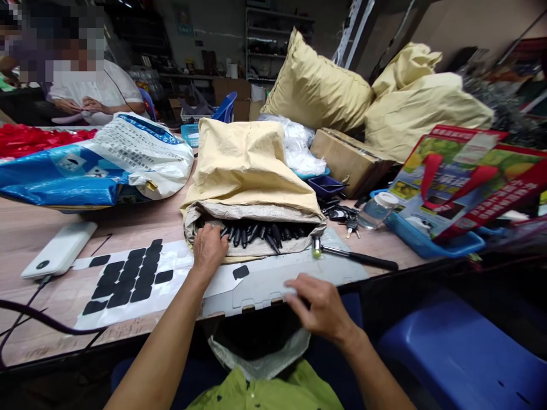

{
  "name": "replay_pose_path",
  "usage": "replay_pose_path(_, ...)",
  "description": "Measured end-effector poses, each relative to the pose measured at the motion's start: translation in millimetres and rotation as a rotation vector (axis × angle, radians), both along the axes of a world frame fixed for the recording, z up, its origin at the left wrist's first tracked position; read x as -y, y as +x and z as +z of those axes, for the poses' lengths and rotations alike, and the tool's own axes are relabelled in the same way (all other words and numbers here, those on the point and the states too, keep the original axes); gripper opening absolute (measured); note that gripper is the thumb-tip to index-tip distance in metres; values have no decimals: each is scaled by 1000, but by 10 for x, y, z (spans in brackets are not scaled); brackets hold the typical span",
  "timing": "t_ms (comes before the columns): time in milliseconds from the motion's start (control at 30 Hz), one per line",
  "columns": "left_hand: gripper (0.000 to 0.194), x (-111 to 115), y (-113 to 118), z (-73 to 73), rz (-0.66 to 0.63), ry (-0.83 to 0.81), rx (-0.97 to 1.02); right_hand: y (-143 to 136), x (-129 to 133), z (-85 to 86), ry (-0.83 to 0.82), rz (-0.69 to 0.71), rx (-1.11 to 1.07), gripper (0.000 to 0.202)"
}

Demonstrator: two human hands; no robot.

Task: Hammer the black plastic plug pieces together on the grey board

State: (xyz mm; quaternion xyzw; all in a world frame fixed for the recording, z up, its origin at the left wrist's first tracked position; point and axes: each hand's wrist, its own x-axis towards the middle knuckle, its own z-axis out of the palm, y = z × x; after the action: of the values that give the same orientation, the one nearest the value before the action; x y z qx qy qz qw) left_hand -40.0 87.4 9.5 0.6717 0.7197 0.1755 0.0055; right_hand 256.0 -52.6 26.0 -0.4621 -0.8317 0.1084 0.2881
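Observation:
A cream cloth sack [241, 171] lies on the table with its mouth towards me. Black, tapered, pen-like pieces [273, 234] fill the opening. My left hand [209, 247] is at the left side of the mouth, fingers bent in among these pieces; its fingertips are hidden, so a grip cannot be made out. Over the front edge of a grey board [294, 276] hovers my right hand [318, 299], thumb apart from its half-bent fingers, with nothing visible in it. A small hammer [356, 257] rests to the right of the sack. One black sticker [241, 271] lies on white paper between my hands.
At left are a sheet of black stickers [128, 276], a white power bank [60, 250] with a cable, and a blue-white bag [102, 165]. Keys [350, 225], a clear jar [378, 209] and a blue basket [436, 239] stand right. A co-worker [98, 91] sits at back left.

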Motion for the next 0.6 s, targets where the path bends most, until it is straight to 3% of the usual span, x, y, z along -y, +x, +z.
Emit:
replay_pose_path(67,22,95,-45,27,-20,64,33,303,-173,-3,123,-258,-26,21)
replay_pose_path(200,20,369,13,149,-83,209,202,907,-508,-120,208,-644,218,37)
replay_pose_path(367,14,621,393,96,-369,33,396,1175,-605,-342,148,-592,308,22)
replay_pose_path(500,18,666,540,-51,-396,-36,359,1113,-446,-320,215,-512,304,21)
replay_pose_path(600,20,676,529,-106,-393,-13,356,926,-302,-214,204,-484,145,23)
